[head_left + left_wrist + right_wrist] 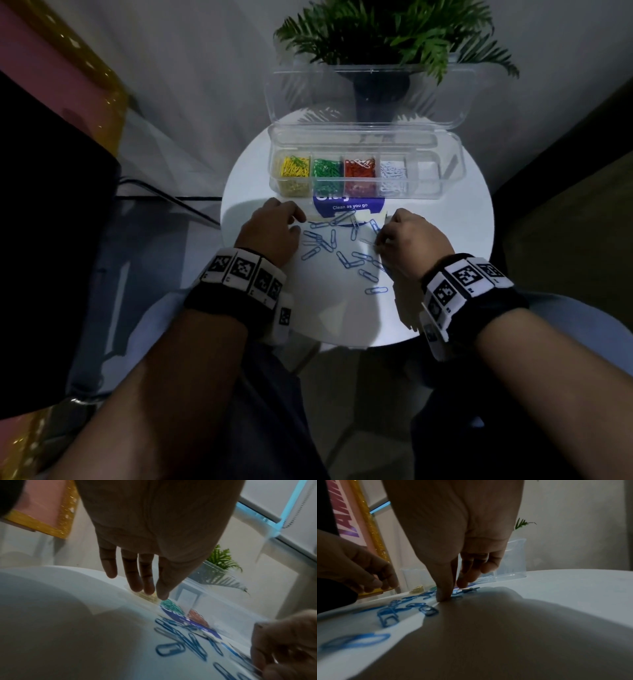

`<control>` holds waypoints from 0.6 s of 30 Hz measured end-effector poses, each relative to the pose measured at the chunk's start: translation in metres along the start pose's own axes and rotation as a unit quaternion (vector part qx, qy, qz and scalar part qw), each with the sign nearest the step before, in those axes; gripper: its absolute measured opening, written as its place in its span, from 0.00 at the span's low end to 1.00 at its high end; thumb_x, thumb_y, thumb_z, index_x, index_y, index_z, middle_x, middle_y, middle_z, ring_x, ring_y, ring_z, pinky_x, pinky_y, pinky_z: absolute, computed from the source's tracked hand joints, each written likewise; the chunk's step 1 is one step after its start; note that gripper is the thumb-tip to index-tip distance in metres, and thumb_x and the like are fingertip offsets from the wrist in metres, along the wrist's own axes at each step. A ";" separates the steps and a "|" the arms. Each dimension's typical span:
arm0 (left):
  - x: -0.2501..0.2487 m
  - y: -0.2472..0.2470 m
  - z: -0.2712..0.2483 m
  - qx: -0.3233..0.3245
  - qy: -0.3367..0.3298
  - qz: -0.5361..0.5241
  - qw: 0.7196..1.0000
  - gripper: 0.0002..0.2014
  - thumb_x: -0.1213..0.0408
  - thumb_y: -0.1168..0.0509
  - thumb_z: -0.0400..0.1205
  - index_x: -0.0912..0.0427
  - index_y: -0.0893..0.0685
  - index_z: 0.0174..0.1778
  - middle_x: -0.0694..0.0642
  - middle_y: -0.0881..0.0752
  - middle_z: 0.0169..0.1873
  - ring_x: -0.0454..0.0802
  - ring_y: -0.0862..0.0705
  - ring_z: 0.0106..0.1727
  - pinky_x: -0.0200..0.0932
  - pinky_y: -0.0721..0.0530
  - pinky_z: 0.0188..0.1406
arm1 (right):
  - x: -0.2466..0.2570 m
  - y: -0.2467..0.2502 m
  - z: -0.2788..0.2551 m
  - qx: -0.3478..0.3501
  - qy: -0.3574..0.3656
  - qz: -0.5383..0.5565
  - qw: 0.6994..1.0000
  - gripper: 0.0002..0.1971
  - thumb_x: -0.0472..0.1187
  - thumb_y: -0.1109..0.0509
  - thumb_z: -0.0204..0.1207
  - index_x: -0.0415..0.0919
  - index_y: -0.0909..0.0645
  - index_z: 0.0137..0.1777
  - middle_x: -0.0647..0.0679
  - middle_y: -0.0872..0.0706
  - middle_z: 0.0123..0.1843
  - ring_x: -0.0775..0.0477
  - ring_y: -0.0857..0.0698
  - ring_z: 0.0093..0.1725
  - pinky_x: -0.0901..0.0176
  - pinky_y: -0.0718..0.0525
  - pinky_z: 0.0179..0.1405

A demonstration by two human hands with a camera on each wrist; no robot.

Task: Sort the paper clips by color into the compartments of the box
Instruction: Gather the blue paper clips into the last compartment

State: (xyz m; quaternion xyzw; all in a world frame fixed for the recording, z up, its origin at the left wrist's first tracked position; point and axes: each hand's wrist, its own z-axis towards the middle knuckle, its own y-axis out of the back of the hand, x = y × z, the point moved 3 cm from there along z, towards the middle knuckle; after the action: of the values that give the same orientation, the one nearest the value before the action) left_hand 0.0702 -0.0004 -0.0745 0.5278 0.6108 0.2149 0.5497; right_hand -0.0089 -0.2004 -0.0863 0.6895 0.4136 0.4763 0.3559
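Several blue paper clips [346, 258] lie scattered on the round white table [445, 260] between my hands. Behind them stands the clear compartment box [448, 190], holding yellow clips [295, 168], green clips [328, 168], red clips [359, 168] and white clips [393, 170]. Its rightmost compartment [428, 173] looks empty. My left hand [299, 219] hovers at the left of the pile, fingers [145, 586] straight and holding nothing. My right hand [378, 241] is down on the table at the right of the pile. Its thumb and forefinger [443, 596] pinch a thin clip at the surface.
The box's clear lid [370, 96] stands open behind it, in front of a potted fern [387, 34]. A blue round sticker [349, 205] lies on the table just before the box. The table edge curves close to both wrists. A dark object fills the left side.
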 end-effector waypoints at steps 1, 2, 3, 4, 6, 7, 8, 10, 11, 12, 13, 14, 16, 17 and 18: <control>0.003 0.002 0.001 -0.006 0.008 -0.005 1.000 0.10 0.65 0.38 0.80 0.51 0.17 0.55 0.55 0.20 0.56 0.56 0.19 0.56 0.53 0.20 0.62 | 0.001 -0.001 0.000 -0.002 0.010 -0.015 1.000 0.11 0.41 0.34 0.76 0.40 0.14 0.53 0.40 0.21 0.55 0.37 0.20 0.56 0.56 0.27 0.46; 0.006 0.002 0.001 -0.012 0.016 -0.011 1.000 0.10 0.66 0.39 0.80 0.51 0.16 0.54 0.55 0.20 0.56 0.56 0.19 0.56 0.53 0.20 0.62 | 0.001 -0.003 0.000 -0.008 0.024 -0.033 0.999 0.11 0.41 0.35 0.77 0.38 0.15 0.54 0.39 0.20 0.55 0.36 0.20 0.56 0.53 0.25 0.48; 0.008 0.003 0.001 -0.018 0.022 -0.015 0.999 0.10 0.66 0.39 0.80 0.51 0.16 0.53 0.56 0.20 0.56 0.57 0.18 0.56 0.54 0.20 0.62 | 0.002 -0.005 -0.001 -0.014 0.037 -0.046 0.998 0.12 0.42 0.36 0.78 0.37 0.16 0.54 0.38 0.20 0.55 0.35 0.19 0.55 0.50 0.23 0.49; 0.009 0.003 0.001 -0.021 0.026 -0.019 0.999 0.10 0.66 0.39 0.80 0.51 0.16 0.52 0.56 0.19 0.56 0.57 0.18 0.56 0.54 0.20 0.62 | 0.002 -0.006 -0.002 -0.019 0.045 -0.052 0.997 0.12 0.42 0.37 0.78 0.36 0.17 0.53 0.37 0.20 0.54 0.34 0.19 0.53 0.48 0.23 0.48; 0.012 0.004 0.000 -0.024 0.029 -0.025 0.999 0.10 0.66 0.39 0.80 0.51 0.16 0.52 0.56 0.19 0.56 0.57 0.18 0.56 0.54 0.20 0.62 | 0.001 -0.006 -0.002 -0.017 0.042 -0.043 0.998 0.11 0.41 0.38 0.78 0.34 0.18 0.52 0.36 0.20 0.53 0.33 0.19 0.52 0.48 0.24 0.47; 0.013 0.004 0.000 -0.022 0.029 -0.027 0.999 0.09 0.66 0.39 0.80 0.51 0.16 0.52 0.56 0.19 0.55 0.57 0.18 0.56 0.54 0.20 0.62 | -0.001 -0.005 -0.001 -0.010 0.034 -0.024 0.999 0.11 0.40 0.38 0.78 0.34 0.19 0.52 0.36 0.20 0.54 0.34 0.19 0.52 0.50 0.25 0.47; 0.013 0.004 0.000 -0.018 0.026 -0.026 0.999 0.09 0.66 0.38 0.80 0.51 0.16 0.52 0.55 0.19 0.55 0.56 0.18 0.55 0.53 0.20 0.61 | -0.002 -0.002 0.000 -0.007 0.025 0.005 1.000 0.11 0.39 0.37 0.78 0.33 0.18 0.51 0.35 0.21 0.54 0.34 0.19 0.52 0.52 0.25 0.48; 0.011 0.002 -0.002 0.000 0.015 -0.014 1.000 0.07 0.64 0.36 0.79 0.51 0.16 0.51 0.55 0.19 0.53 0.55 0.18 0.54 0.51 0.20 0.60 | -0.002 0.010 0.004 -0.033 0.008 0.077 0.996 0.09 0.38 0.36 0.77 0.33 0.18 0.50 0.35 0.20 0.52 0.37 0.19 0.48 0.59 0.29 0.47; 0.009 0.001 -0.003 0.011 0.008 -0.006 1.000 0.07 0.64 0.35 0.79 0.51 0.15 0.50 0.55 0.19 0.52 0.55 0.18 0.53 0.50 0.19 0.59 | -0.001 0.018 0.006 -0.060 0.005 0.111 0.992 0.08 0.38 0.35 0.77 0.33 0.18 0.48 0.36 0.19 0.50 0.40 0.20 0.44 0.64 0.31 0.44; 0.007 -0.002 -0.004 0.020 0.002 0.003 1.000 0.06 0.63 0.34 0.78 0.51 0.14 0.48 0.54 0.19 0.52 0.54 0.18 0.52 0.50 0.19 0.58 | 0.000 0.028 0.009 -0.089 0.004 0.139 0.986 0.07 0.38 0.34 0.77 0.34 0.18 0.46 0.38 0.18 0.47 0.45 0.21 0.39 0.69 0.33 0.39; 0.005 -0.004 -0.005 0.025 -0.004 0.015 1.000 0.06 0.62 0.34 0.78 0.51 0.13 0.48 0.54 0.18 0.51 0.54 0.18 0.52 0.51 0.18 0.58 | 0.001 0.039 0.011 -0.115 0.002 0.160 0.980 0.06 0.39 0.34 0.77 0.36 0.18 0.45 0.42 0.17 0.44 0.49 0.23 0.36 0.72 0.33 0.35; 0.003 -0.007 -0.006 0.026 -0.010 0.031 0.999 0.06 0.62 0.33 0.77 0.51 0.13 0.47 0.54 0.18 0.51 0.55 0.17 0.52 0.52 0.17 0.57 | 0.002 0.049 0.013 -0.140 -0.002 0.173 0.975 0.06 0.40 0.34 0.78 0.37 0.18 0.45 0.47 0.17 0.40 0.52 0.24 0.33 0.75 0.32 0.33; 0.000 -0.011 -0.007 0.018 -0.023 0.057 0.998 0.05 0.63 0.32 0.77 0.52 0.13 0.46 0.55 0.17 0.50 0.57 0.17 0.53 0.53 0.17 0.55 | 0.002 0.068 0.020 -0.183 -0.008 0.181 0.966 0.06 0.41 0.34 0.77 0.38 0.19 0.45 0.51 0.19 0.39 0.52 0.24 0.34 0.74 0.34 0.32; -0.001 -0.011 -0.007 0.015 -0.027 0.067 0.997 0.05 0.63 0.32 0.77 0.53 0.13 0.46 0.55 0.17 0.50 0.57 0.17 0.53 0.53 0.17 0.55 | 0.000 0.075 0.025 -0.197 -0.013 0.180 0.964 0.06 0.41 0.34 0.77 0.39 0.18 0.45 0.52 0.18 0.39 0.52 0.23 0.36 0.73 0.34 0.35; -0.003 -0.012 -0.007 0.014 -0.030 0.076 0.997 0.05 0.63 0.32 0.77 0.54 0.13 0.46 0.55 0.16 0.50 0.57 0.18 0.53 0.52 0.17 0.55 | -0.002 0.080 0.030 -0.205 -0.020 0.177 0.962 0.06 0.42 0.34 0.76 0.40 0.18 0.44 0.52 0.18 0.40 0.51 0.22 0.37 0.71 0.33 0.38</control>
State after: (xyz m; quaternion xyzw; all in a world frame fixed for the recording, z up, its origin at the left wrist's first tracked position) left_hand 0.0591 -0.0046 -0.0812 0.5867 0.5551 0.2309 0.5425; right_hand 0.0376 -0.2377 -0.0248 0.6736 0.1712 0.5923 0.4076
